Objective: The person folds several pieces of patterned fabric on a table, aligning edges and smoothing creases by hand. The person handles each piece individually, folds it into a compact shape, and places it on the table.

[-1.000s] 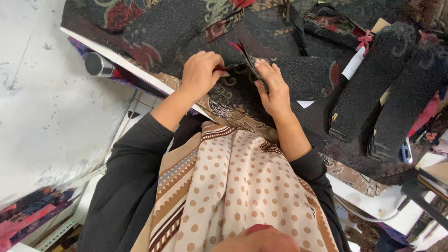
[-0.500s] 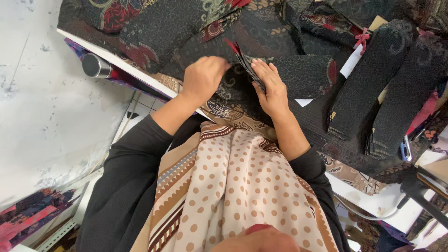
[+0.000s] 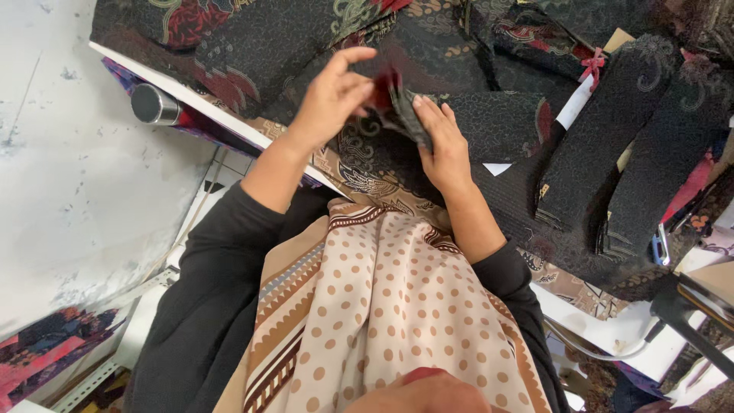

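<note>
My left hand (image 3: 330,95) is raised over the table, thumb and fingers pinching the top edge of a small stack of black patterned fabric pieces (image 3: 403,107), with the index finger stretched out. My right hand (image 3: 442,145) lies flat beside that stack, its fingers pressed against the pieces from the right and holding them on edge. Under both hands spreads black batik cloth with red and gold motifs (image 3: 290,38), laid over a white table (image 3: 191,95).
Two long bundles of black fabric pieces (image 3: 604,130) lie at the right, one tied with a red ribbon (image 3: 595,64). A metal cylinder (image 3: 157,105) sticks out under the table edge at left. A pale floor (image 3: 76,191) lies at left. My polka-dot scarf (image 3: 382,306) hangs below.
My left hand has lifted from the cloth and moved up and right, taking the top edge of the fabric stack. My right hand has stayed against the stack.
</note>
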